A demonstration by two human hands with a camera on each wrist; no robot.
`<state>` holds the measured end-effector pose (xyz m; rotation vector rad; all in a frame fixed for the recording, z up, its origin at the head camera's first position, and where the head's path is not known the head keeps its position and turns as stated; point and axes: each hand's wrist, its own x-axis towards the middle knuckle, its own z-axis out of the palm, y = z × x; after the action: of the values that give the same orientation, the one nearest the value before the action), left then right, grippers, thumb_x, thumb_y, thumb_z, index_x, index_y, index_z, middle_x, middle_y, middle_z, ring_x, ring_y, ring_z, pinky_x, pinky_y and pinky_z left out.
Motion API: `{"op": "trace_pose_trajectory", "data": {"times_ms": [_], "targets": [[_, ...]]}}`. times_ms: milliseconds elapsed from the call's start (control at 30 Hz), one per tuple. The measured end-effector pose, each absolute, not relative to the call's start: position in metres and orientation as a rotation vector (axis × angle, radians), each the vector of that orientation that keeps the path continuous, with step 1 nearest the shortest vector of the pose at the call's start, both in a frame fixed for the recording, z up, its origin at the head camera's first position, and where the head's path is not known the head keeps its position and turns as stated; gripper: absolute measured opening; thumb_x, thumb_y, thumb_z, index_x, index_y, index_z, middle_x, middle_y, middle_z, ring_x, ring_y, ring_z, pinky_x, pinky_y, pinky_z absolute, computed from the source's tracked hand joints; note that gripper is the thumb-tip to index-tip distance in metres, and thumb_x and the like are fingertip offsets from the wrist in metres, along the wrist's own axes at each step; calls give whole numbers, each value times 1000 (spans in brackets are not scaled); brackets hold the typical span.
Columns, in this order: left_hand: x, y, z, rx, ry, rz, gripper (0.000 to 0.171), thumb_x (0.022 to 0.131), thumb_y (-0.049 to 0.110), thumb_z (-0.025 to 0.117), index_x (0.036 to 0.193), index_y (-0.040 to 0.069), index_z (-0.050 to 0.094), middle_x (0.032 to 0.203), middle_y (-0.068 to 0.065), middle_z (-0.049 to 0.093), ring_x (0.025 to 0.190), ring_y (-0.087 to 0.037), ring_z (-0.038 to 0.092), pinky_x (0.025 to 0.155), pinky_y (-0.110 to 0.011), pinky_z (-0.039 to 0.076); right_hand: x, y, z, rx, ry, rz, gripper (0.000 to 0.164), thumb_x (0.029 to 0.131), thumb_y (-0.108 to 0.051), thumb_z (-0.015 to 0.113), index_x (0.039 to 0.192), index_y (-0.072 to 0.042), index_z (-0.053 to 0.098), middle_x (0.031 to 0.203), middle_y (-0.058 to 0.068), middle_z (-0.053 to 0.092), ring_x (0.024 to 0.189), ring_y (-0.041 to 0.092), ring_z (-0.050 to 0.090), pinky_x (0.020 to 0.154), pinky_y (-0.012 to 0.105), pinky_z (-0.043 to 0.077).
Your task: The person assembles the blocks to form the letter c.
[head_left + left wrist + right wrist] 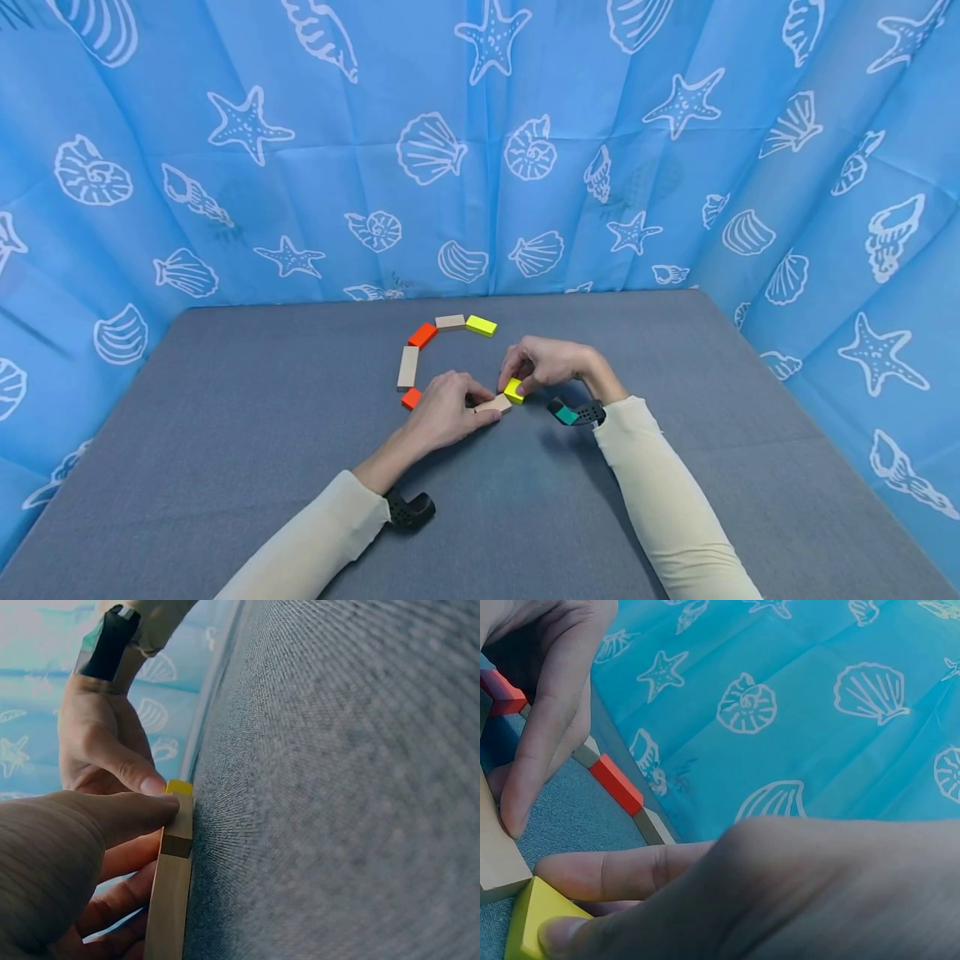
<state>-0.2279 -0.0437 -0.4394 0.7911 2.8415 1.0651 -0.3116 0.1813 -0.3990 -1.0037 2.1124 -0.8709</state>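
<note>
In the head view my left hand (447, 408) pinches a plain wooden block (495, 405) lying on the cloth, thumb on the near side and fingers on the far side. My right hand (551, 362) holds a small yellow block (513, 390) between thumb and fingers, its end meeting the wooden block's corner. The right wrist view shows that yellow block (544, 919) touching the wooden block (501, 847). A red block (411, 399) is partly hidden by my left hand. In the left wrist view, more plain wood (166, 907) runs below the left thumb.
From the red block, a curved row goes on with a plain block (408, 368), a red block (423, 335), a plain block (450, 322) and a yellow block (482, 326). Grey cloth (225, 442) covers the table. A blue shell-print curtain (322, 200) stands behind.
</note>
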Motion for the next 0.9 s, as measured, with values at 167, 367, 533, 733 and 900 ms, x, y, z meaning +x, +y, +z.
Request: {"op": "trace_pose_trajectory", "data": {"times_ms": [167, 367, 533, 733, 900], "targets": [[-228, -44, -438, 785, 2835, 1066, 25, 86, 28, 84, 105, 12, 81, 88, 5, 68, 83, -14, 54, 77, -33, 42, -311, 181, -399, -1009, 2117, -875, 26, 89, 15, 66, 110, 2, 76, 111, 10, 67, 99, 21, 65, 88, 33, 54], [-227, -44, -438, 783, 2837, 1043, 25, 86, 28, 84, 104, 12, 81, 87, 5, 67, 83, -14, 53, 76, -33, 42, -311, 179, -400, -1025, 2116, -875, 27, 88, 16, 66, 110, 4, 76, 109, 9, 67, 98, 21, 65, 87, 33, 55], [-227, -45, -438, 784, 2831, 1044, 24, 86, 28, 83, 104, 12, 81, 86, 4, 67, 82, -13, 53, 76, -33, 42, -311, 179, -400, -1028, 2113, -874, 26, 88, 16, 66, 110, 4, 76, 109, 10, 67, 96, 20, 65, 86, 33, 55], [-227, -46, -438, 787, 2821, 1050, 24, 86, 28, 84, 103, 12, 81, 85, 3, 67, 79, -14, 55, 72, -31, 44, -311, 178, -401, -1034, 2114, -871, 26, 88, 15, 66, 110, 4, 76, 109, 9, 67, 97, 20, 65, 87, 34, 55], [-228, -47, -437, 789, 2806, 1067, 23, 86, 27, 83, 103, 12, 81, 85, 3, 67, 78, -13, 56, 70, -30, 45, -311, 178, -402, -1033, 2109, -881, 27, 88, 16, 66, 109, 4, 76, 109, 10, 67, 98, 21, 65, 87, 34, 55]]}}
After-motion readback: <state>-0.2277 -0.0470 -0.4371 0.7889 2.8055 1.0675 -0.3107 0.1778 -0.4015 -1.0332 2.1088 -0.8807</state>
